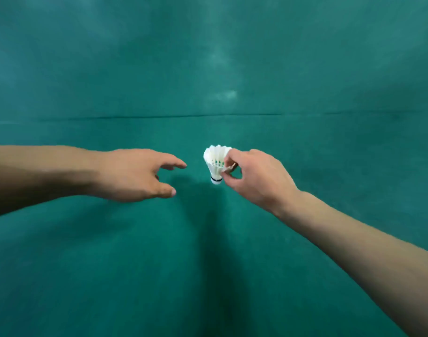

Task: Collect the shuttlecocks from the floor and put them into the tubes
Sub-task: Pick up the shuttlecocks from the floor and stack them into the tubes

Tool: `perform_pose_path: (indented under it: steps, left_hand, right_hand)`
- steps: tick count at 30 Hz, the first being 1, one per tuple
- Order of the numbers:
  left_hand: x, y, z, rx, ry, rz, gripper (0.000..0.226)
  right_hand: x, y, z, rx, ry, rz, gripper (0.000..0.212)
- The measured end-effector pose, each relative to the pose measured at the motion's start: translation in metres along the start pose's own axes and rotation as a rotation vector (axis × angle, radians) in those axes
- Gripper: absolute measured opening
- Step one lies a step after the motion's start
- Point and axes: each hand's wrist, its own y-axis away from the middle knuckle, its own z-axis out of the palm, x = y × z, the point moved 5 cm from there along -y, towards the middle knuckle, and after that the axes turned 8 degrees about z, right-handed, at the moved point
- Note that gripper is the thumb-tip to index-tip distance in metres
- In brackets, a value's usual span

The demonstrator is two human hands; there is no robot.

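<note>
Head view shows the right hand (254,177) pinching a white shuttlecock (216,164) by its feathers, cork end pointing down above the green floor (208,57), while the left hand (137,175), open and holding nothing, is just beside it, with no tube in sight.

Green court floor (208,57), one seam

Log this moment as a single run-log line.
right hand pinches shuttlecock, cork down | left hand open, empty, apart from it | green floor | no tube in view
</note>
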Motion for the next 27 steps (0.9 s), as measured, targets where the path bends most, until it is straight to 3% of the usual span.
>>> perform_pose_path:
  steps: [4, 8, 11, 14, 19, 24, 27]
  left_hand:
    - [-0.064, 0.062, -0.029, 0.197, 0.085, -0.111, 0.028]
    - [-0.16, 0.149, -0.014, 0.427, 0.157, -0.363, 0.031]
    - [-0.231, 0.209, 0.02, 0.478, 0.152, -0.518, 0.037]
    - [-0.296, 0.264, 0.054, 0.456, 0.141, -0.671, 0.05]
    - [-0.375, 0.334, 0.11, 0.321, 0.142, -0.855, 0.058]
    - [-0.413, 0.37, 0.165, 0.213, 0.315, -1.083, 0.046]
    - [-0.42, 0.38, 0.192, 0.146, 0.408, -1.134, 0.039]
  right_hand:
    - [-0.12, -0.009, 0.034, -0.027, -0.075, -0.202, 0.016]
    - [-0.233, -0.021, 0.058, -0.106, -0.121, -0.346, 0.015]
    - [-0.294, -0.024, 0.062, -0.17, -0.179, -0.388, 0.02]
    - [-0.344, -0.025, 0.068, -0.301, -0.297, -0.395, 0.021]
    - [-0.422, -0.029, 0.085, -0.545, -0.259, -0.433, 0.017]
    - [-0.482, -0.017, 0.11, -0.652, -0.337, -0.434, 0.018]
    - [-0.496, -0.002, 0.128, -0.711, -0.399, -0.423, 0.018]
